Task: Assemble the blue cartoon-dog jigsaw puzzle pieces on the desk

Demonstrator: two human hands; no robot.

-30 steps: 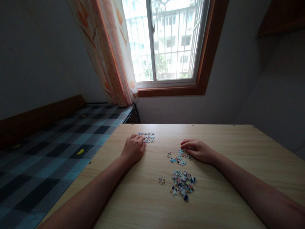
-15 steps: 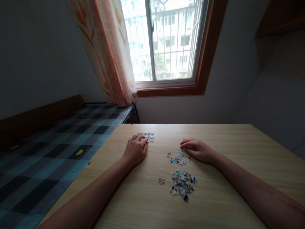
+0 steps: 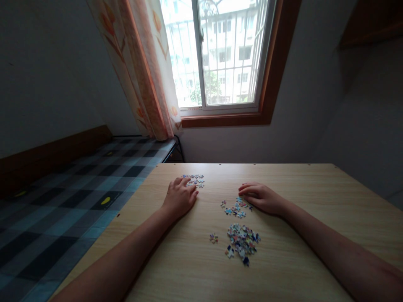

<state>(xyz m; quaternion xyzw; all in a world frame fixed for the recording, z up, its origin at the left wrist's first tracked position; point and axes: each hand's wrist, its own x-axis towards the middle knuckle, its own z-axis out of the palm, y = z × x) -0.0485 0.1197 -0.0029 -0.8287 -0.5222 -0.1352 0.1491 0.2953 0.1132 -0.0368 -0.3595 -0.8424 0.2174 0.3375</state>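
Note:
My left hand [image 3: 180, 195] rests at the left part of the table, its fingers apart and reaching over the edge of small jigsaw puzzle pieces laid out in rows [image 3: 197, 181]. Those fingers partly cover the nearest left pieces. On the right, my right hand [image 3: 260, 199] lies on the tabletop with fingers stretched out, holding nothing that I can see. Its fingertips are beside a loose scatter of puzzle pieces [image 3: 238, 206]. Closer to me lies a heaped pile of puzzle pieces [image 3: 242, 238], with a small cluster of pieces [image 3: 213, 238] to its left.
The light wooden table [image 3: 176, 268] ends at a straight far edge below the window [image 3: 229, 63]. Left of it stands a bed with a checkered cover [image 3: 78, 201]. A flowered curtain [image 3: 138, 63] hangs beside the window.
The fingers of my left hand have shifted slightly, its thumb side moving a little right beside the rows. My right hand and the piles have not visibly moved.

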